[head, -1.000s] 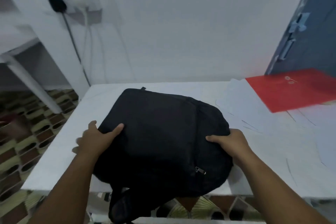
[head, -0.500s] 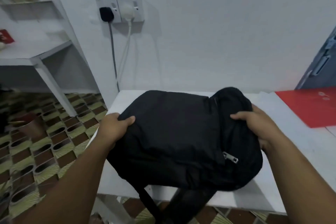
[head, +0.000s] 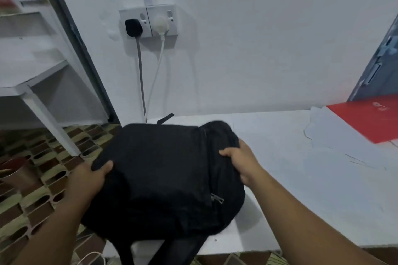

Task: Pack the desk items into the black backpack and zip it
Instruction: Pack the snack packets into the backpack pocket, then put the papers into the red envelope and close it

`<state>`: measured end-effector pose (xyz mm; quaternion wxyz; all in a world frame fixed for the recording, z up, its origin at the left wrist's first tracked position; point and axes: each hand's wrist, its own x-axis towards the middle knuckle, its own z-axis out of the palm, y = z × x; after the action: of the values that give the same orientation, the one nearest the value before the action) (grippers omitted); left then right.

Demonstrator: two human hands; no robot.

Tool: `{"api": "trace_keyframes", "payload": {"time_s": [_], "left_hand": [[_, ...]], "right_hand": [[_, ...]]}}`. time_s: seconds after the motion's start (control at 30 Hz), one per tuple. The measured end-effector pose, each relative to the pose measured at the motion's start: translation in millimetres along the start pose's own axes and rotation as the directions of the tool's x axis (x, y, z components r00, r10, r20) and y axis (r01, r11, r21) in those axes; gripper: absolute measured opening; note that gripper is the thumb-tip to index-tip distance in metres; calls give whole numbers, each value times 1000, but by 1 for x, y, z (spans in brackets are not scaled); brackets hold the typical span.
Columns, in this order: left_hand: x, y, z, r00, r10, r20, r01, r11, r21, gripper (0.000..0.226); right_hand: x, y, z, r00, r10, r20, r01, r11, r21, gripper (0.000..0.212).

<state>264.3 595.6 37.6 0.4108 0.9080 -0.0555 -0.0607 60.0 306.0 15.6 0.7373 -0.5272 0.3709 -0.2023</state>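
The black backpack [head: 165, 174] lies flat across the left end of the white desk [head: 301, 189], partly overhanging the left edge, its straps dangling off the front. Its zip looks closed, with a metal zip pull [head: 217, 198] at the lower right. My left hand [head: 90, 176] grips the bag's left edge, thumb on top. My right hand [head: 241, 157] grips the bag's right side near the top, fingers curled into the fabric. A red folder [head: 366, 118] and several white paper sheets [head: 329, 140] lie on the desk at the right.
A wall socket [head: 148, 20] with a black and a white plug sits above the desk, cables hanging down. A white shelf unit [head: 32, 75] stands to the left over patterned floor tiles. A reddish cup [head: 17, 176] stands on the floor at far left.
The backpack has slid left along the desk in both hands and now overhangs the left edge. My view has turned left, so the red folder sits further right.
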Motion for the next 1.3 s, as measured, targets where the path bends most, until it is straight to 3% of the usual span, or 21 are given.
{"api": "trace_keyframes", "payload": {"time_s": [0.2, 0.27, 0.33, 0.43, 0.53, 0.63, 0.73, 0.87, 0.97, 1.07, 1.3], "left_hand": [[10, -13, 12, 997, -3, 81, -13, 982, 191, 52], [7, -11, 18, 996, -12, 84, -9, 970, 244, 61], [1, -10, 25, 995, 86, 43, -96, 927, 363, 64], [-7, 1, 45, 972, 197, 124, -233, 825, 515, 65], [-18, 28, 71, 973, 132, 189, -214, 819, 532, 58], [-32, 52, 97, 933, 290, 211, -354, 842, 408, 58], [-53, 78, 123, 834, 470, 289, -544, 788, 288, 51], [-90, 126, 166, 705, 608, 364, -675, 734, 82, 27], [-123, 161, 209, 654, 629, 421, -663, 744, -81, 13], [-159, 190, 259, 652, 606, 456, -616, 774, -146, 7], [-266, 279, 380, 640, 590, 492, -530, 803, -274, 15]], "right_hand": [[2, 40, -31, 989, 61, -138, -77, 990, -118, 39], [3, 43, -31, 984, 30, -176, -64, 979, -191, 46], [1, 42, -26, 974, -53, -222, -14, 956, -293, 63], [-1, 42, -24, 940, -269, -211, 103, 812, -575, 90], [-6, 39, -22, 913, -398, -95, 182, 604, -776, 81], [-12, 29, -27, 915, -398, -68, 192, 578, -793, 65], [-15, 18, -44, 928, -358, -105, 150, 615, -774, 65], [-23, 1, -98, 935, -334, -121, 137, 653, -745, 44], [-31, -13, -157, 939, -309, -149, 113, 688, -716, 26], [-38, -23, -222, 934, -304, -188, 94, 718, -690, 18], [-53, -45, -379, 913, -307, -270, 61, 755, -653, 7]]}}
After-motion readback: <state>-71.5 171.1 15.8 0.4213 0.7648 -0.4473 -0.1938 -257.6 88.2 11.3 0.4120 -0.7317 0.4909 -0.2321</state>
